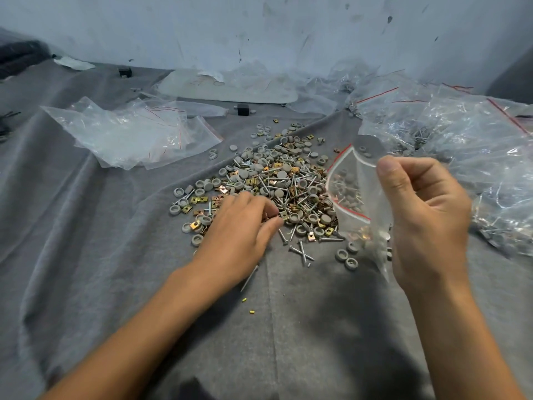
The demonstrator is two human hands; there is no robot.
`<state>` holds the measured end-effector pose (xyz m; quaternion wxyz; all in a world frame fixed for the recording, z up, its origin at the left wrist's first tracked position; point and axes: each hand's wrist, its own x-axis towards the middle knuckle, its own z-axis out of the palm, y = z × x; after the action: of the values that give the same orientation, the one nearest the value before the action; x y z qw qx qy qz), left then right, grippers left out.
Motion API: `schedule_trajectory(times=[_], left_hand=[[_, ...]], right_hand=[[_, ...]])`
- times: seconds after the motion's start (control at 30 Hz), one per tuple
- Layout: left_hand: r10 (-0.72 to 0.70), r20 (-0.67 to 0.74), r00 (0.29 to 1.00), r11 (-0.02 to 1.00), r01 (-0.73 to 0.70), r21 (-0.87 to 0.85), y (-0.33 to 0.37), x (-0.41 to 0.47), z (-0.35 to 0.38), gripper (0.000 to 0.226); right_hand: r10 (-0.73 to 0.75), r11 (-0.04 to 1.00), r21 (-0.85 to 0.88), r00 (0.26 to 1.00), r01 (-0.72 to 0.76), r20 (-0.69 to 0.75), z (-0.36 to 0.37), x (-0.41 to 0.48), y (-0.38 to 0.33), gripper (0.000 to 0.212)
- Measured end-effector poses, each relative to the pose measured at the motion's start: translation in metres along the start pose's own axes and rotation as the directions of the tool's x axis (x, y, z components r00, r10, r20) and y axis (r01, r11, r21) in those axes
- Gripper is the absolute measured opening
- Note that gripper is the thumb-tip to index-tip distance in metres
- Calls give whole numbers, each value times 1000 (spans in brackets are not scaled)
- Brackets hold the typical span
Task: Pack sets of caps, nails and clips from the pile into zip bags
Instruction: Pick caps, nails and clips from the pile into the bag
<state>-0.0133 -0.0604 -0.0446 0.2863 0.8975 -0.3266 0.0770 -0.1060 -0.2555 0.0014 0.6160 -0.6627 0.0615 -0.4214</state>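
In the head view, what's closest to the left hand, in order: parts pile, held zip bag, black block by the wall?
From the left hand:
1. parts pile, right under its curled fingers.
2. held zip bag, to the right.
3. black block, far back left.

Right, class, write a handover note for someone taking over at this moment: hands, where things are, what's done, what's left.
Left hand rests on the near edge of the pile, fingertips among the pieces; any grip is hidden.
Right hand pinches an open zip bag, a few pieces inside.
Done: filled bags lie at right.
To do: the pile is large; empty bags wait at left.
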Motion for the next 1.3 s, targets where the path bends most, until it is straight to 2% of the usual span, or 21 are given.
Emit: schedule_trajectory(times=[0.13, 0.27, 0.4, 0.57, 0.7, 0.77, 0.87, 1.03, 1.17, 1.3], left_hand=[[10, -142, 990, 953, -53, -299, 13, -2, -11, 18], [-2, -182, 983, 848, -95, -521, 19, -6, -15, 15], [71, -160, 985, 825, -148, -546, 18, -7, -16, 21], [84, -108, 991, 828, -129, -545, 16, -7, -18, 30], [-3, -157, 988, 885, -71, -460, 2, -1, -20, 18], [-21, -154, 988, 953, -26, -301, -6, 4, -21, 16], [21, -51, 998, 995, -26, -95, -6, 15, -14, 17], [95, 113, 989, 990, -106, 94, 5, 39, 8, 30], [59, 182, 982, 954, -109, 278, 8, 55, 15, 38], [97, 260, 961, 922, -185, 339, 15, 59, 12, 38]], right_hand=[[31, 997, -72, 991, -22, 132, 7, -5, 0, 12], [57, 973, -229, 970, -1, 236, 15, -10, 3, 13], [74, 946, -323, 955, 24, 286, 20, -15, 6, 7], [74, 949, -314, 956, 21, 285, 21, -15, 8, 7], [44, 963, -271, 980, 10, 193, 18, -11, 9, 8], [18, 969, -248, 993, 11, 113, 15, -8, 9, 9], [-4, 981, -191, 1000, 10, 28, 11, -5, 8, 9], [-5, 980, -198, 1000, 6, 5, 11, -2, 10, 7], [8, 980, -198, 1000, -9, -7, 10, -1, 12, 7], [8, 981, -193, 1000, -8, -1, 12, 0, 13, 8]])
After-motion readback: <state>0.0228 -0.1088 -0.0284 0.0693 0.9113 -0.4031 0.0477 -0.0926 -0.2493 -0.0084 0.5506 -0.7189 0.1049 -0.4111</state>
